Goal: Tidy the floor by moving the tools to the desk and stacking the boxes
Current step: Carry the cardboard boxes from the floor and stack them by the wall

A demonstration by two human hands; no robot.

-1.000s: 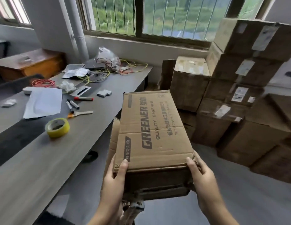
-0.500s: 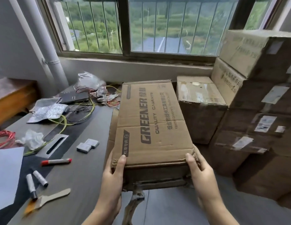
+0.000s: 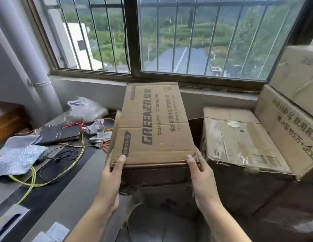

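While both hands are gripping its near end, the cardboard box [image 3: 152, 126] printed "GREENER" is being held up in the air in front of the barred window [image 3: 169, 37], between the desk [image 3: 68, 193] and the stacked boxes. The left hand [image 3: 111, 180] is clamping the box's near left corner, thumb lying on the top face and fingers hidden underneath. The right hand [image 3: 202, 179] is clamping the near right corner the same way, thumb on top. The box is reaching away from the hands towards the window sill. Just right of it a taped carton [image 3: 239, 142] is sitting, with taller stacked cartons [image 3: 292, 109] beyond. On the desk to the left, a black device [image 3: 59, 133], yellow and red wires [image 3: 77, 154] and a clear plastic bag [image 3: 85, 109] are lying.
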